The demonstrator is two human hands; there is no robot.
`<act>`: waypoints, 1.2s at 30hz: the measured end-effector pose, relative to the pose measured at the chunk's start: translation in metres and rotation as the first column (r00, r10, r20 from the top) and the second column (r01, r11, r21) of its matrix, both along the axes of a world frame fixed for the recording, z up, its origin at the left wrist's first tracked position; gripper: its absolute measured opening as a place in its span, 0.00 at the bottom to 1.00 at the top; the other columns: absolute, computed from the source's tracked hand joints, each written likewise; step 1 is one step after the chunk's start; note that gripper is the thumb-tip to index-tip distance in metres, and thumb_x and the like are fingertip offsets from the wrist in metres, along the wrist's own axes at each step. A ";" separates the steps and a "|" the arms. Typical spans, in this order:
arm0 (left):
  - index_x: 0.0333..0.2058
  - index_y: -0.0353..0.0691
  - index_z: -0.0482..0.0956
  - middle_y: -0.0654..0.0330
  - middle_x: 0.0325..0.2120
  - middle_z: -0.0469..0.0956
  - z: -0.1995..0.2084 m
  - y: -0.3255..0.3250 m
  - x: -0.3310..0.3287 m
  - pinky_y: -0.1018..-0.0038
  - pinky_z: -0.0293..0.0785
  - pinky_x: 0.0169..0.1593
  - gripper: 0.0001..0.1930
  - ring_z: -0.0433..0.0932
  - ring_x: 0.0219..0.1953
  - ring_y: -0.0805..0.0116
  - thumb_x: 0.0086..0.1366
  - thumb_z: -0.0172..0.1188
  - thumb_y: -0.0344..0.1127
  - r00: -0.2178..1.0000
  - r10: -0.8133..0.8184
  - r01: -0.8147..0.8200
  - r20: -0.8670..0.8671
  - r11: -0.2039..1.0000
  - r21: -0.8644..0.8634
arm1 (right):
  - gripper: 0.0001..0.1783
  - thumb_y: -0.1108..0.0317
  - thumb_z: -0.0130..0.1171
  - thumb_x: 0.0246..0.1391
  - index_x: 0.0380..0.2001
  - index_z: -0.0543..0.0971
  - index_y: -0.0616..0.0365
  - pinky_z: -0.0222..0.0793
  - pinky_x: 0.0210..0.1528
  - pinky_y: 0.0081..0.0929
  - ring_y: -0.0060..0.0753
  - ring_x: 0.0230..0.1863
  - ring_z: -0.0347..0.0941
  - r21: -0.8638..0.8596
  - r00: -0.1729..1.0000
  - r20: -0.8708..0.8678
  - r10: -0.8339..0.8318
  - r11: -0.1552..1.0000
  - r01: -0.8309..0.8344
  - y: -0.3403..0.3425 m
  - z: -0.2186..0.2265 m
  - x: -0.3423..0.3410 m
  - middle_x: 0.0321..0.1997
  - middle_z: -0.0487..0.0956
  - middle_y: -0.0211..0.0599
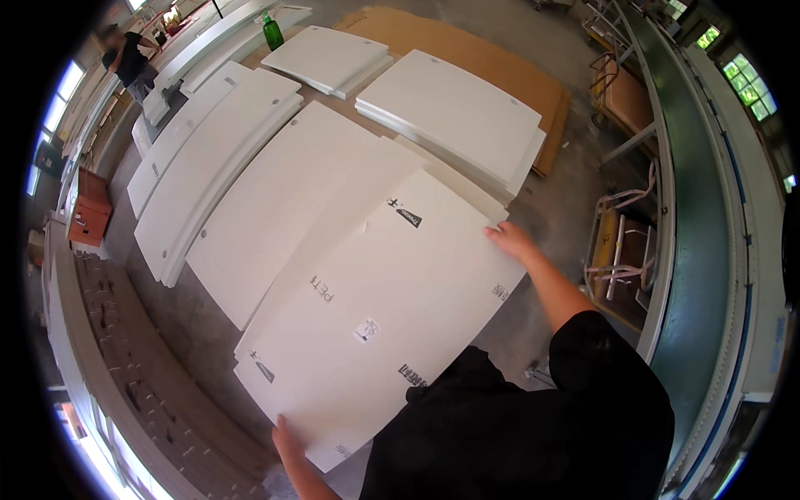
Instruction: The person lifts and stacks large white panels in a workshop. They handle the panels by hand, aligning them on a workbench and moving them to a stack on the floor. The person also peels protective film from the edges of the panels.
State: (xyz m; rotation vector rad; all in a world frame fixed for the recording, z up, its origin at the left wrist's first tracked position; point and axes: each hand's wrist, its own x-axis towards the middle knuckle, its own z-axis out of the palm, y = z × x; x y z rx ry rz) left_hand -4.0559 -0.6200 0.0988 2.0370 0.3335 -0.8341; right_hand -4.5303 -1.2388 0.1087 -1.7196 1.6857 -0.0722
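Note:
A large white panel [417, 275] with dark printed marks and a small white label [367, 330] lies across the front, slightly askew over other white panels. My right hand [510, 240] grips its far right edge, with the thumb on top and the other fingers partly hidden. At the near left edge, my left hand [286, 435] grips the same panel; its fingers are mostly hidden beneath. The panel's near edge reaches to my body. Right behind it, another plain white panel [292, 175] rests on the stack.
Stacks of white panels [454, 104] stand beyond, some on brown cardboard [508, 67]. A green bottle [272, 32] stands at the back. A person [129, 58] is at the far left, near a red-brown box [87, 208]. Carts [621, 250] and a long green-topped conveyor [708, 208] line the right.

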 end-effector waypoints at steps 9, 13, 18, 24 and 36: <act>0.43 0.33 0.77 0.55 0.39 0.80 0.004 0.014 0.003 0.63 0.77 0.43 0.20 0.80 0.40 0.63 0.71 0.57 0.48 0.995 -0.064 0.062 0.075 0.998 0.030 | 0.34 0.42 0.63 0.57 0.54 0.80 0.60 0.73 0.56 0.38 0.47 0.55 0.80 0.038 0.983 -0.018 0.180 0.983 -0.179 -0.027 0.024 0.009 0.52 0.83 0.51; 0.44 0.24 0.74 0.52 0.34 0.77 -0.006 0.000 -0.002 0.64 0.74 0.34 0.26 0.77 0.33 0.64 0.70 0.57 0.50 0.996 -0.031 0.033 0.081 0.999 -0.026 | 0.33 0.44 0.63 0.57 0.57 0.79 0.58 0.72 0.58 0.39 0.47 0.57 0.79 -0.071 0.986 -0.041 0.162 0.984 -0.164 -0.029 0.016 0.014 0.55 0.82 0.51; 0.46 0.23 0.73 0.51 0.36 0.78 -0.021 -0.001 0.009 0.63 0.75 0.38 0.27 0.78 0.36 0.63 0.70 0.56 0.49 0.991 -0.022 0.026 0.130 0.999 -0.023 | 0.36 0.45 0.63 0.56 0.58 0.77 0.61 0.72 0.59 0.40 0.50 0.57 0.78 -0.161 0.978 -0.031 0.208 0.964 -0.210 -0.036 0.013 0.034 0.54 0.81 0.53; 0.66 0.31 0.63 0.49 0.57 0.75 0.070 -0.016 0.003 0.66 0.71 0.59 0.27 0.75 0.57 0.60 0.74 0.51 0.39 0.965 -0.257 0.260 0.057 0.963 -0.069 | 0.34 0.50 0.61 0.62 0.65 0.73 0.59 0.72 0.61 0.36 0.40 0.58 0.77 0.172 0.939 0.204 0.277 0.934 -0.313 -0.071 0.103 0.045 0.59 0.79 0.46; 0.67 0.27 0.60 0.47 0.58 0.74 0.191 -0.055 -0.044 0.66 0.72 0.60 0.30 0.76 0.58 0.58 0.70 0.50 0.35 0.993 -0.058 0.008 -0.100 0.899 -0.438 | 0.29 0.59 0.60 0.62 0.64 0.73 0.57 0.74 0.58 0.33 0.31 0.54 0.78 0.342 0.879 0.416 0.232 0.856 -0.388 -0.135 0.168 0.049 0.57 0.80 0.39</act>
